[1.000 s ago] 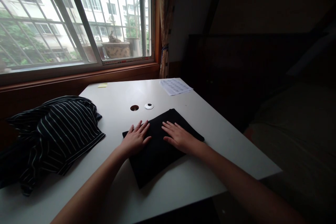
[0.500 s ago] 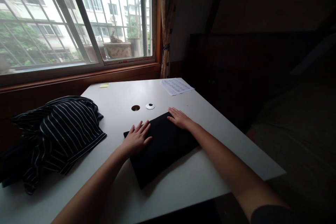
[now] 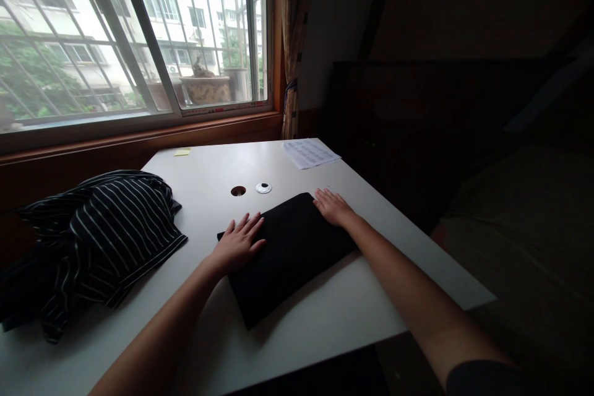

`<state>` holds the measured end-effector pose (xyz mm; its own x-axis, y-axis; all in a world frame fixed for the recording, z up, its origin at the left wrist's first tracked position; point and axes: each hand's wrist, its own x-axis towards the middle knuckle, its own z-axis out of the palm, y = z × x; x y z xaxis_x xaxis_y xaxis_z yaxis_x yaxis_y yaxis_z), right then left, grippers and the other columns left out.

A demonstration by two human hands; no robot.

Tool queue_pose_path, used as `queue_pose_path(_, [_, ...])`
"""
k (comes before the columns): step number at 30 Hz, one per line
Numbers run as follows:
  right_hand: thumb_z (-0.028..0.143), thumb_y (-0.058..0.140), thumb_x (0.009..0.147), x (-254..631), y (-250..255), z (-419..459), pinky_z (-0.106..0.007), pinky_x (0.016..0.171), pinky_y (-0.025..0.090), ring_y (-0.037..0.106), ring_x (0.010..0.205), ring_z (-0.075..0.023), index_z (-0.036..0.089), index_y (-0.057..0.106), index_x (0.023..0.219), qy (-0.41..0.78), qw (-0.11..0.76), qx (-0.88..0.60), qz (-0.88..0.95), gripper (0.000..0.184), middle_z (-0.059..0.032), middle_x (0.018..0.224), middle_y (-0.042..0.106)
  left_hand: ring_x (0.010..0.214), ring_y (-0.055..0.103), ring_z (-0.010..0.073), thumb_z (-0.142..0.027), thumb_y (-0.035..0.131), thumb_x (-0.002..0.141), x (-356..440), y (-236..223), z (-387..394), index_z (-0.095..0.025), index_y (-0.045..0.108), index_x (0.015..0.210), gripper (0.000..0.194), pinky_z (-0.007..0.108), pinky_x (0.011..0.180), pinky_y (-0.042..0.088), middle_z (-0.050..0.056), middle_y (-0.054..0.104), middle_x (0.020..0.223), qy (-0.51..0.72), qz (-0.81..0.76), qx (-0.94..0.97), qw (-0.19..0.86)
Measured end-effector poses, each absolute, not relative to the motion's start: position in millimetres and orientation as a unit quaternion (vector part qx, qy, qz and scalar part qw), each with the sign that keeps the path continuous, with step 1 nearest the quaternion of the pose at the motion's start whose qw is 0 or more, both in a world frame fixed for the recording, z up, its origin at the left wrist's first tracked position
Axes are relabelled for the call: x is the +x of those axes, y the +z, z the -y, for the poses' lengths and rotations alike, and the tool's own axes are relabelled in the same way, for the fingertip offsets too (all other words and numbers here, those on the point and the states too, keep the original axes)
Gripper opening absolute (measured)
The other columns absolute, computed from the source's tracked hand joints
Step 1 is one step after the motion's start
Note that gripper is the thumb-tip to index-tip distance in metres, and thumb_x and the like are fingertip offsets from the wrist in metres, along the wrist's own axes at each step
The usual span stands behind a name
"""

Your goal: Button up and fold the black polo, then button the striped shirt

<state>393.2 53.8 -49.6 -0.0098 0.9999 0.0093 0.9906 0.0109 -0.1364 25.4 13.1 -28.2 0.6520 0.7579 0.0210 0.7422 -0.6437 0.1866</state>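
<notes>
A folded piece of black cloth lies flat on the white table, roughly rectangular, its kind of garment not plain to see. My left hand rests palm down on its left part, fingers spread. On the far right corner of the cloth lies my right hand, flat with the fingers stretched out. Neither hand grips anything. The palms hide the cloth directly under them.
A heap of black clothing with white stripes sits at the table's left. Farther back are a cable hole, a round white cover, printed papers and a yellow note. A barred window stands behind.
My right hand has slid to the right along the cloth's far edge, and more of the cloth's right corner shows. The left hand has stayed in nearly the same place.
</notes>
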Motion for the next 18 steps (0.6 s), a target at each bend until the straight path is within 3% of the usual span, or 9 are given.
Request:
queue_pose_path(11, [0.047, 0.016, 0.098, 430, -59, -21, -0.047, 0.121, 0.017, 0.017, 0.150, -0.0233, 0.018, 0.027, 0.155, 0.025, 0.053, -0.731, 0.680, 0.064, -0.0037, 0.162, 0.021, 0.150, 0.010, 0.0292, -0.059, 0.028, 0.099, 23, -28, -14, -0.029, 0.019, 0.156, 0.065, 0.054, 0.119, 0.017, 0.003, 0.013, 0.162, 0.056, -0.420, 0.902, 0.079])
queue_pose_path(18, [0.046, 0.019, 0.100, 440, -65, 8, -0.045, 0.121, 0.019, 0.022, 0.149, -0.0216, 0.022, 0.037, 0.151, 0.049, 0.106, -0.714, 0.690, 0.059, -0.0020, 0.159, 0.029, 0.150, 0.011, 0.0303, -0.059, 0.028, 0.099, 24, -25, -12, -0.029, 0.020, 0.156, 0.065, 0.054, 0.119, 0.016, 0.002, 0.012, 0.163, 0.049, -0.426, 0.899, 0.088])
